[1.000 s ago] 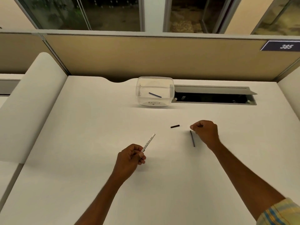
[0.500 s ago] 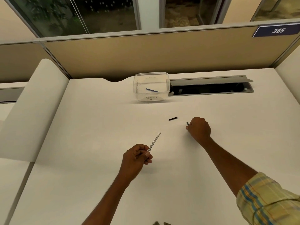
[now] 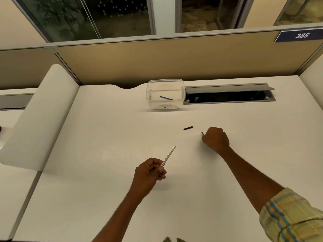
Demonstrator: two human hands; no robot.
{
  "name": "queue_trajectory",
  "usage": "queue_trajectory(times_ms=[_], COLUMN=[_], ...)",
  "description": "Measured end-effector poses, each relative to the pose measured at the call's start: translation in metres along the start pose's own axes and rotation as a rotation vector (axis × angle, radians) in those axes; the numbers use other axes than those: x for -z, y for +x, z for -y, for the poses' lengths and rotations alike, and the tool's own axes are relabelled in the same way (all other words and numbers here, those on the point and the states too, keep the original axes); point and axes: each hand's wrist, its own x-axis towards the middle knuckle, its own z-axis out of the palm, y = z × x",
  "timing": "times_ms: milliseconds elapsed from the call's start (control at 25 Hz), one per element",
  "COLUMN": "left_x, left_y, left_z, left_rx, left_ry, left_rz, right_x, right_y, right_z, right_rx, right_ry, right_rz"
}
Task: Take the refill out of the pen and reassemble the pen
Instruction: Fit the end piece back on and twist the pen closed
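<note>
White and nearly bare, the bench ran back to a tan partition under dark windows. Furthest left of the working things, the left hand was curled around the lower end of the white pen barrel, which slanted up and away from its fingers. Beyond that hand, by the partition, stood a clear tub with a thin blue stick lying in it. Between the two hands, nearer the right one, a short black cap lay alone on the bench. The right hand was closed in a fist over the refill, only its tip showing. The refill looked to be already out, so the step was disposing of it. Next would likely come carrying it to the tub, then fetching the cap to close the barrel.
</note>
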Motion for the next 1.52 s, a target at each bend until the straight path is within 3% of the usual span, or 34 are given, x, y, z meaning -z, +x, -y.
queue_trajectory(times_ms=[320,560,760,1200,1520], left_x=[-0.007,-0.009,-0.006,-0.002,-0.002], left_y=[0.006,0.010,0.014,0.014,0.011], left_z=[-0.001,-0.005,-0.010,-0.016,-0.016], left_rx=[0.008,-0.024,-0.038,-0.053,-0.059], left_ry=[-0.014,0.008,0.035,0.015,0.028], left_rz=[0.010,0.009,0.006,0.025,0.024], right_x=[0.019,0.036,0.030,0.032,0.034], right_y=[-0.015,-0.053,-0.081,-0.095,-0.102], right_z=[0.009,0.034,0.041,0.049,0.051], right_rx=[-0.009,-0.071,-0.099,-0.086,0.049], right_ry=[0.564,1.218,1.486,1.510,1.332], right_rz=[0.137,0.324,0.411,0.437,0.412])
